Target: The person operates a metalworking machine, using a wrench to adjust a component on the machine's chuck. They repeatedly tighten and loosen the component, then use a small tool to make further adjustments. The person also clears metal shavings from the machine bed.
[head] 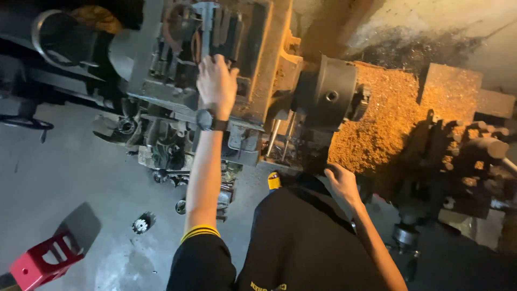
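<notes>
Head view: left hand (217, 81) reaches into lathe gearbox (204, 48), grip hidden, can't tell; right hand (342, 183) loosely curled, empty, by chuck (329, 94). Shavings (377, 124) piled; gearbox open.

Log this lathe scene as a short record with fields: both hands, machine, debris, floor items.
left hand: raised onto the lathe headstock, by upright levers; black wristwatch on the wrist
right hand: low at the machine's front edge; grip not visible
chuck: dark, round, right of the headstock
debris: orange chips heaped over the bed
floor items: red metal stand, small gear
</notes>
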